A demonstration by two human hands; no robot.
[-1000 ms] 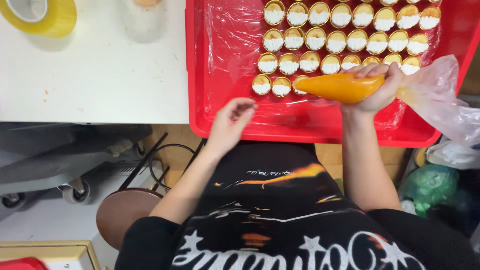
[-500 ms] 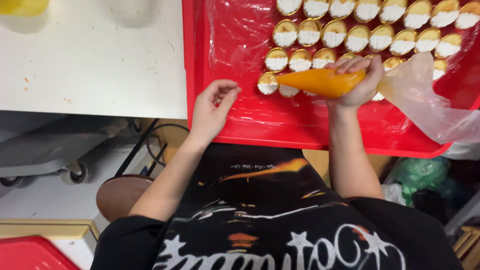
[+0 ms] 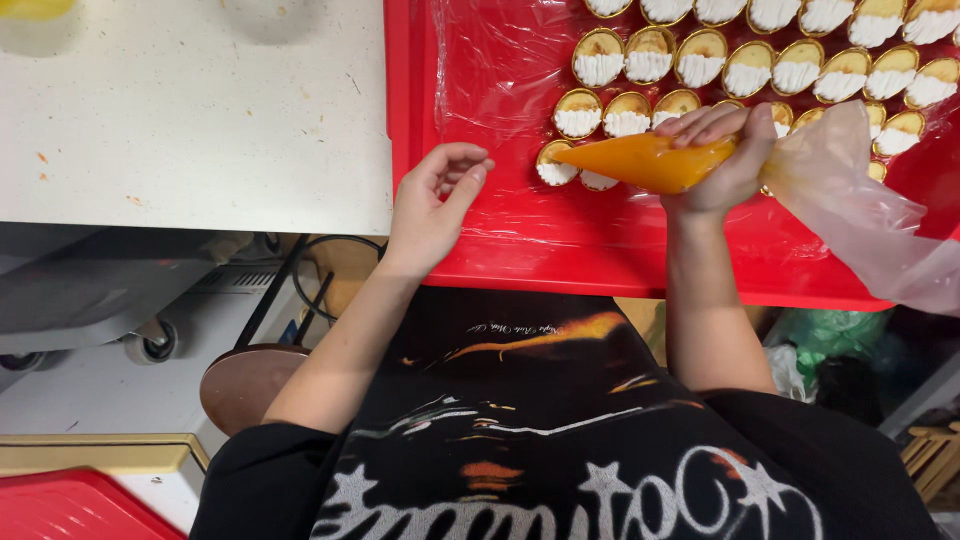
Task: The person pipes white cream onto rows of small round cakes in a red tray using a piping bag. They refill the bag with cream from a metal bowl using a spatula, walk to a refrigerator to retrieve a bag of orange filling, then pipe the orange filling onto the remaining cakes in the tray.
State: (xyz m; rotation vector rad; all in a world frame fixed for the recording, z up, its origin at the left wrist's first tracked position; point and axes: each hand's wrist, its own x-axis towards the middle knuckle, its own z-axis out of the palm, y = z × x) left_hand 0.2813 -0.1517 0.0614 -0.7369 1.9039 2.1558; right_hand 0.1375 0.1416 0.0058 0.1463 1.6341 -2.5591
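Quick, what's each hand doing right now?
Left hand: open, holding nothing, over the red tray.
Right hand: closed around the orange piping bag.

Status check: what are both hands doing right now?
Right hand grips orange piping bag, tip at tart. Left hand open, empty, over red tray. Nothing blocking.

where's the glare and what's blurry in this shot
Head view: bright glare streaks on the crinkled clear plastic film lining the red plastic tray; the white worktop looks washed out under strong overhead light; the right hand gripping the orange-filled piping bag is fairly sharp, the left hand slightly soft; the floor area below is dim; frame edges look slightly stretched.
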